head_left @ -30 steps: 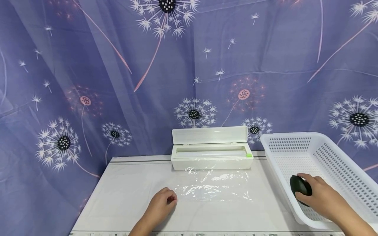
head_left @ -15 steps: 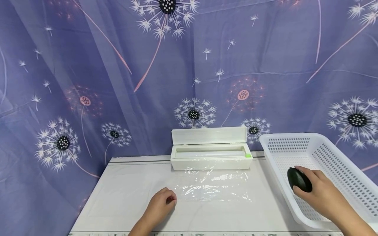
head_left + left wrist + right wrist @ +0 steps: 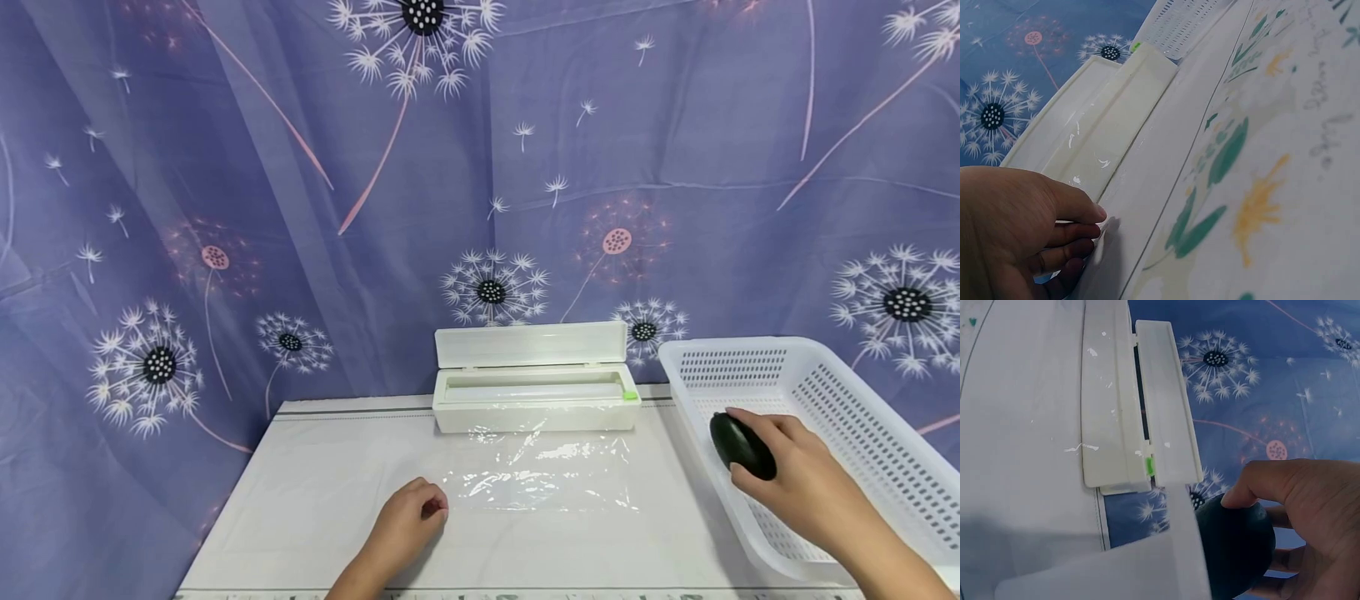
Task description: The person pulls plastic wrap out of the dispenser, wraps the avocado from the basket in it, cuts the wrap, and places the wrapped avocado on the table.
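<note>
Sitting in right hand (image 3: pixel 806 479), 1 oval fruit (image 3: pixel 738 447), dark green, glossy

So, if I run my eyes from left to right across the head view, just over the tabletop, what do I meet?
Left hand → white box with its lid up → dark green oval thing → right hand gripping it.
</note>
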`<state>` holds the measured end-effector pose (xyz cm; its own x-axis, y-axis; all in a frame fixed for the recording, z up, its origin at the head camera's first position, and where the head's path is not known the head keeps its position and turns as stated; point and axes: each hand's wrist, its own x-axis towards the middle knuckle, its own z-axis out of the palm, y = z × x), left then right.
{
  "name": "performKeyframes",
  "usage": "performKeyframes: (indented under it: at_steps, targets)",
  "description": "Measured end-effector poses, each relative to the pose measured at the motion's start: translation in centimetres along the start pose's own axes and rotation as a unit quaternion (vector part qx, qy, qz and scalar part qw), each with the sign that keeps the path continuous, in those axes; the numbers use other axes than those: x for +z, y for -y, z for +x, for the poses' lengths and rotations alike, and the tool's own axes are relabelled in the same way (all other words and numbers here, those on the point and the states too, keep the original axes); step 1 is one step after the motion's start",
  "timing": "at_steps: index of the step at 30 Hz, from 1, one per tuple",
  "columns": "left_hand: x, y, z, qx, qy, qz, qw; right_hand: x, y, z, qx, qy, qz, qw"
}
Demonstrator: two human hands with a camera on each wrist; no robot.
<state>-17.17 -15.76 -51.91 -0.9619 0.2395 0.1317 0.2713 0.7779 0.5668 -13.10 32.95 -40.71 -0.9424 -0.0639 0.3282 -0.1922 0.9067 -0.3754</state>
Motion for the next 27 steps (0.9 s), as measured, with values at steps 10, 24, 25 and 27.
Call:
performKeyframes:
  at_steps: [10,24,25,27]
  targets:
    - [-0.1,0.0,0.0,-0.005,0.004,-0.005,1.0000,0.5,2.0,0.4,-0.057,-0.029,-0.005,0.9980]
    - [0.1,0.3,0.0,0.000,0.002,-0.008,1.0000,1.7,4.5,1.0,-0.092,-0.021,-0.009,0.9954]
    - [0.1,0.3,0.1,-0.001,0.003,-0.007,1.0000,1.8,4.7,1.0,-0.096,-0.022,-0.009,0.9951]
    - [0.1,0.2,0.1,-0.005,0.005,-0.005,1.0000,2.2,5.0,1.0,-0.105,-0.028,-0.008,0.9940]
